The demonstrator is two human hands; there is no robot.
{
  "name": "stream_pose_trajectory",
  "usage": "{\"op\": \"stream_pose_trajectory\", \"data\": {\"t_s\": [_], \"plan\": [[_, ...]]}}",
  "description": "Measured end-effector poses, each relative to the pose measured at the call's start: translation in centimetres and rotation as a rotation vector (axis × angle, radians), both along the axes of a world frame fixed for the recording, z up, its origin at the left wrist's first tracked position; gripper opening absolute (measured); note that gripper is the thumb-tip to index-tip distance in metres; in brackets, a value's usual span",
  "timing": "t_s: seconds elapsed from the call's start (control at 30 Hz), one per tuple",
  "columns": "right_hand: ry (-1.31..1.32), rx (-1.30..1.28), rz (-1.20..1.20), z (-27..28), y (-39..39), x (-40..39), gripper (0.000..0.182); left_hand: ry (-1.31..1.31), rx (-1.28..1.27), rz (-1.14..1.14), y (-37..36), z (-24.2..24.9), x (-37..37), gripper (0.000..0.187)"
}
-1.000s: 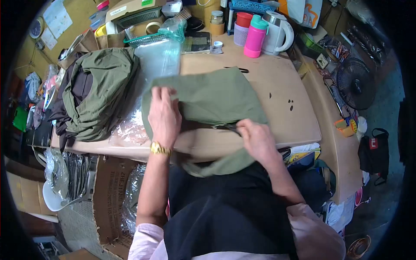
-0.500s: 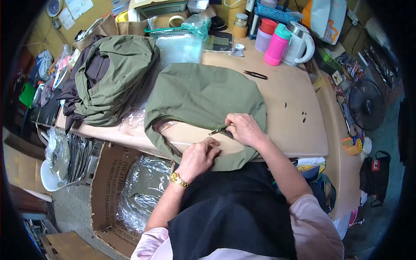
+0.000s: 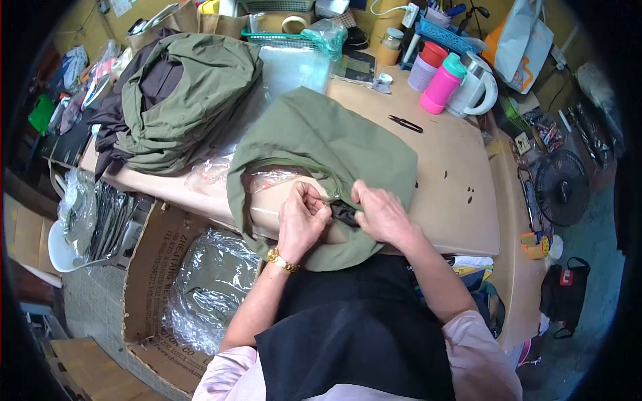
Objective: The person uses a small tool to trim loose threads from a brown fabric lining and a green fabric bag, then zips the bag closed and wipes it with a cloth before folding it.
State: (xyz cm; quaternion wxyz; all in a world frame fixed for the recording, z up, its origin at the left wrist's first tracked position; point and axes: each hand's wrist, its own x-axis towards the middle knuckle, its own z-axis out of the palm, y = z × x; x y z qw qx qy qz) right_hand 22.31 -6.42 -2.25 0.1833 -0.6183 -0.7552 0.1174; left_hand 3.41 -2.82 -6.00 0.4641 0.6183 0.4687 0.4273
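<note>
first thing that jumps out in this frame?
Both hands meet at the near table edge: the left hand and right hand pinch a small dark piece at the edge of the olive-green garment spread on the tan table. To the left lies a heap of olive and dark clothes; at the far right stands a bright pink bottle by a white kettle.

small garment workshop, piled green clothes (image 3: 180, 93), thread snips (image 3: 405, 123), plastic bags (image 3: 294, 67), cluttered worktable (image 3: 455, 194)
</note>
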Motion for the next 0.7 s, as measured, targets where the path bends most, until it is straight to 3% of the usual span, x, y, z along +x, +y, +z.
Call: {"op": "stream_pose_trajectory", "data": {"t_s": [0.03, 0.13, 0.17, 0.2, 0.27, 0.33, 0.4, 0.53, 0.6, 0.67, 0.7], "plan": [[0.078, -0.156, 0.014, 0.8, -0.2, -0.3, 0.03, -0.003, -0.001, 0.013, -0.2, 0.0, -0.3, 0.015], [0.244, -0.178, -0.029, 3.8, 0.0, -0.9, 0.032, 0.247, 0.481, 0.1, -1.6, -0.3, -1.2, 0.022], [0.262, -0.004, -0.017, 3.5, 0.5, -0.9, 0.03, 0.221, 0.479, 0.025, -2.8, 0.0, -1.2, 0.023], [0.265, -0.006, -0.015, 3.3, 1.1, -1.0, 0.03, 0.257, 0.555, -0.101, -3.6, -0.1, -1.3, 0.029], [0.214, 0.029, 0.218, 2.9, 2.6, -1.6, 0.023, 0.26, 0.688, -0.135, -5.3, 0.4, -0.3, 0.039], [0.165, 0.053, 0.341, 1.8, 4.1, -2.5, 0.024, 0.312, 0.545, -0.245, -6.0, -1.0, 0.1, 0.046], [-0.157, -0.054, 0.548, 0.6, 5.4, -3.1, 0.026, 0.522, 0.622, -0.321, -6.2, -1.5, 0.5, 0.045], [-0.229, -0.127, 0.589, 0.0, 7.8, -3.0, 0.021, 0.645, 0.731, -0.254, -6.3, -3.0, 0.8, 0.044], [-0.162, -0.125, 0.598, 0.0, 8.1, -2.7, 0.018, 0.651, 0.757, -0.202, -5.8, -1.8, 1.4, 0.037], [-0.025, -0.078, 0.493, -0.1, 8.1, -2.5, 0.017, 0.724, 0.611, -0.281, -4.8, -1.1, 2.1, 0.025], [0.055, -0.031, 0.409, -0.6, 8.1, -2.4, 0.018, 0.76, 0.67, -0.24, -4.1, -1.9, 2.7, 0.015]]}}
